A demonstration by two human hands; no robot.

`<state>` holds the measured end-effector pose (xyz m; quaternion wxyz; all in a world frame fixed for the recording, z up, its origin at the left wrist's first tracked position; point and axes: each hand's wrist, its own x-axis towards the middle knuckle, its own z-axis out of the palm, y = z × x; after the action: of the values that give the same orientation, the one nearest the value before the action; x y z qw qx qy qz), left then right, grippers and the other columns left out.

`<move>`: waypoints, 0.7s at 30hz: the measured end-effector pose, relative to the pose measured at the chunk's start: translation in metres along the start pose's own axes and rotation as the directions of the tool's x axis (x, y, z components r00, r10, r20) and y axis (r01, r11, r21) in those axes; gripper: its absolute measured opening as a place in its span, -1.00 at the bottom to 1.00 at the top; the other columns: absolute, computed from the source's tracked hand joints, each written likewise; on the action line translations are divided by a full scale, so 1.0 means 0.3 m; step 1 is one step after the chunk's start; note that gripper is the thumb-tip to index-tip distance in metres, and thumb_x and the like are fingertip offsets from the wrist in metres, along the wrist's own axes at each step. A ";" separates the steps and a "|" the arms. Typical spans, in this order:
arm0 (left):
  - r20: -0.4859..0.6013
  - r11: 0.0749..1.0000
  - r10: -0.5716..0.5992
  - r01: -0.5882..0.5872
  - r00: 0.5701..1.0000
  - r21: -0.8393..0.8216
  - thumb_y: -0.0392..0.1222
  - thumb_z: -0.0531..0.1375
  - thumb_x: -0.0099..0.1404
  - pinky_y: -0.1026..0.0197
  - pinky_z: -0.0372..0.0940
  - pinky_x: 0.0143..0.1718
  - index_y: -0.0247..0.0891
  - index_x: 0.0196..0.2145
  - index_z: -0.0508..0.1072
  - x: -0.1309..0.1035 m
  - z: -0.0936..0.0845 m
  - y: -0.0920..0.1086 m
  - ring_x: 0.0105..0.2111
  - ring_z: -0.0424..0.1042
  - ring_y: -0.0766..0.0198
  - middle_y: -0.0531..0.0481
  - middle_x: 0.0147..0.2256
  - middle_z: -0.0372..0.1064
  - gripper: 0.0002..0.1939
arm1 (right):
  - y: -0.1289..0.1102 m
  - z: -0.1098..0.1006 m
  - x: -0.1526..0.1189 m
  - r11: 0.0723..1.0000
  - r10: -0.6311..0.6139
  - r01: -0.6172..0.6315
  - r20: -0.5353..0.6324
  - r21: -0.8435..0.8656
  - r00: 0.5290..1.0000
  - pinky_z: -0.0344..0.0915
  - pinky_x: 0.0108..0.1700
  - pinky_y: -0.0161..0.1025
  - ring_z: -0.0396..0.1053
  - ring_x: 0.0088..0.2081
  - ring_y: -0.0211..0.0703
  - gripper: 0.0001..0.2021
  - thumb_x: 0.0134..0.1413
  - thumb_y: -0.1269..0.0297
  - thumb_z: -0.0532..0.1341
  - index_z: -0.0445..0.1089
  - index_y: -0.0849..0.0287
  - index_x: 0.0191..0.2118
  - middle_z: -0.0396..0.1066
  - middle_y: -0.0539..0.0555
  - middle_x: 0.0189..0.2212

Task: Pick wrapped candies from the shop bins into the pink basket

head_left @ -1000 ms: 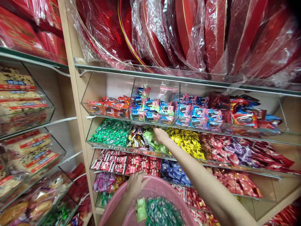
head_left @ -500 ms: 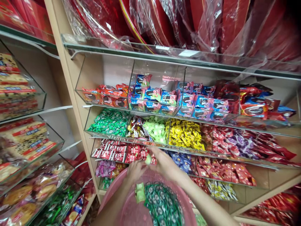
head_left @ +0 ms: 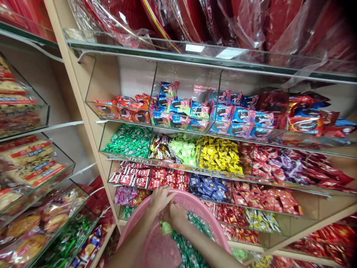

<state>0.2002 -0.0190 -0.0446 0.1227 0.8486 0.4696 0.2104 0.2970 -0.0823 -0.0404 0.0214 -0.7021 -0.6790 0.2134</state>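
Observation:
A pink plastic basket (head_left: 223,232) stands below the candy shelves. Green-wrapped candies (head_left: 192,242) fill its right part, and a light green packet (head_left: 166,227) lies near its middle. My left hand (head_left: 161,200) is at the basket's far rim, fingers bent over the edge; whether they hold anything is hidden. Inside the basket, just right of it, my right hand (head_left: 176,216) reaches down over the light green packet and green candies. Its fingers are curled, with the tips out of sight.
Clear shelf bins hold green candies (head_left: 129,141), light green packets (head_left: 184,149), yellow candies (head_left: 220,154) and blue packets (head_left: 209,188). Wrapped biscuits (head_left: 178,106) sit above. A wooden upright (head_left: 80,111) and shelves of packaged bread (head_left: 33,160) are on the left.
My right hand has moved from above the basket's far rim down into the basket. The light green piece between my hands is no longer seen there. My left hand has shifted slightly left.

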 end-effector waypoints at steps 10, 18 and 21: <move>0.010 1.000 -0.016 0.016 1.000 0.007 0.08 -0.04 0.33 0.21 0.22 -0.16 -0.15 -0.12 0.46 0.007 0.010 -0.011 -0.15 0.41 0.14 -0.05 -0.12 0.45 -0.60 | -0.015 -0.414 -0.128 0.974 -0.222 0.212 -0.153 -0.080 0.963 0.24 -0.27 -0.26 0.44 -0.25 -0.06 -0.84 0.06 0.22 0.16 0.47 0.10 -0.36 0.52 0.10 -0.34; -0.007 1.000 -0.003 0.003 1.000 -0.016 0.10 -0.05 0.34 0.23 0.22 -0.19 -0.17 -0.17 0.48 -0.002 0.002 -0.006 -0.19 0.43 0.15 -0.05 -0.17 0.46 -0.58 | -0.039 -0.755 0.015 0.955 -0.219 0.116 -0.384 -0.273 0.897 0.19 -0.22 -0.29 0.39 -0.16 -0.08 -0.78 0.03 0.31 0.21 0.43 0.17 -0.15 0.46 0.16 -0.23; -0.014 1.000 -0.011 0.011 1.000 -0.029 0.10 -0.06 0.34 0.21 0.22 -0.16 -0.17 -0.13 0.47 -0.005 0.002 -0.008 -0.17 0.42 0.15 -0.07 -0.14 0.46 -0.57 | -0.049 -0.772 0.066 0.930 -0.255 0.163 -0.257 -0.329 0.932 0.19 -0.20 -0.30 0.37 -0.12 -0.07 -0.76 -0.04 0.29 0.27 0.46 0.16 -0.18 0.45 0.16 -0.22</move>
<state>0.1980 -0.0191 -0.0466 0.1326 0.8426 0.4721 0.2226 0.3590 -0.0020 0.1692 0.0379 -0.6437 -0.7643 -0.0037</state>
